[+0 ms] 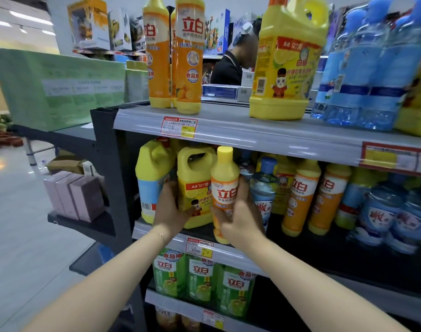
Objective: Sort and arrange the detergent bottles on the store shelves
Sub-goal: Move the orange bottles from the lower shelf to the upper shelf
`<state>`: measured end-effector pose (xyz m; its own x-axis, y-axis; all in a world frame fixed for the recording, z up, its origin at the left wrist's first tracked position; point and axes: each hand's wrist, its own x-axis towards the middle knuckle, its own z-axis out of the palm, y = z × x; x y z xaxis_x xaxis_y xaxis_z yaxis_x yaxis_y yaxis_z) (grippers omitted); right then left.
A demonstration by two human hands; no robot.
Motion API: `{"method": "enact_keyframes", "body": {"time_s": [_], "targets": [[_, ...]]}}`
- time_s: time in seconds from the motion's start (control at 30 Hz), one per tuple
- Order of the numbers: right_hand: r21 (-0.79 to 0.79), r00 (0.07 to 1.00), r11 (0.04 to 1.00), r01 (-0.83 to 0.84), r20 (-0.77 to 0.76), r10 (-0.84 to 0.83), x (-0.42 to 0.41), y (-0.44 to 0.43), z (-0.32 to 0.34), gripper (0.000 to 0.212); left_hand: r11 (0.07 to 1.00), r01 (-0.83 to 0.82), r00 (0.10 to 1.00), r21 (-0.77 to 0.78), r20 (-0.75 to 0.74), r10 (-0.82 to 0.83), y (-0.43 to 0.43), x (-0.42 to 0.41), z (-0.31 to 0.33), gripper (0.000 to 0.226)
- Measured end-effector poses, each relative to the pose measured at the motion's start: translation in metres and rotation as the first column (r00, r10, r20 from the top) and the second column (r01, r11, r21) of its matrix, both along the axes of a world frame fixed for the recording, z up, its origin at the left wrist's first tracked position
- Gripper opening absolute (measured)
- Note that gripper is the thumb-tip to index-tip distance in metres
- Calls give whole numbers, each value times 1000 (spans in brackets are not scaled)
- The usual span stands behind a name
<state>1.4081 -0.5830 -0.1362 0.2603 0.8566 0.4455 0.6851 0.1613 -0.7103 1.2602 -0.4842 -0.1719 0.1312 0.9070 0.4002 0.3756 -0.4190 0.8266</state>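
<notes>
At the middle shelf (156,232) the right hand (243,221) is wrapped round an orange bottle (225,185), upright at the near edge and just right of the jug (197,178) — which the left hand (171,209) clasps low on its left side. I cannot tell whether the bottle's base rests on the shelf. Its fellows (300,195) stand further right, past a blue bottle (264,185). I'd keep it upright, lift it clear of the edge and carry it right with the label facing out. The jug wants steadying meanwhile — that row is crowded and a knock could tip things.
</notes>
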Motion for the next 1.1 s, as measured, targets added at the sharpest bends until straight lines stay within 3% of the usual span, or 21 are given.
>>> {"method": "enact_keyframes", "body": {"time_s": [0.07,0.13,0.23,0.3,0.4,0.57,0.73,0.83,0.97,1.1], "targets": [[5,996,996,-86,11,86,1,-8,4,82,993,37,997,111,-73,-28,-16,-12,-2,57],[17,981,984,-180,78,178,2,-19,9,76,970,216,973,110,-110,-204,-33,-25,3,57],[99,963,970,-221,181,201,2,-31,19,80,880,469,871,81,-207,-445,-60,-35,25,78],[168,964,961,-221,186,189,-1,-36,33,82,844,533,836,61,-190,-515,-77,-32,47,94],[266,966,929,-256,117,232,-4,-41,65,79,837,528,849,144,-115,-516,-91,-19,81,99],[400,972,885,-237,96,216,7,-51,130,80,824,484,855,294,44,-518,-98,7,143,84],[511,993,852,-113,27,115,39,-62,199,75,753,526,813,395,25,-582,-98,48,214,84],[567,999,823,-15,-20,32,64,-65,238,69,752,532,803,389,51,-594,-95,80,254,83],[601,991,795,86,27,-128,96,-65,271,62,758,543,779,362,119,-615,-92,130,292,78],[508,965,840,192,60,-257,121,-54,274,67,797,495,821,346,114,-560,-86,168,296,79]]}}
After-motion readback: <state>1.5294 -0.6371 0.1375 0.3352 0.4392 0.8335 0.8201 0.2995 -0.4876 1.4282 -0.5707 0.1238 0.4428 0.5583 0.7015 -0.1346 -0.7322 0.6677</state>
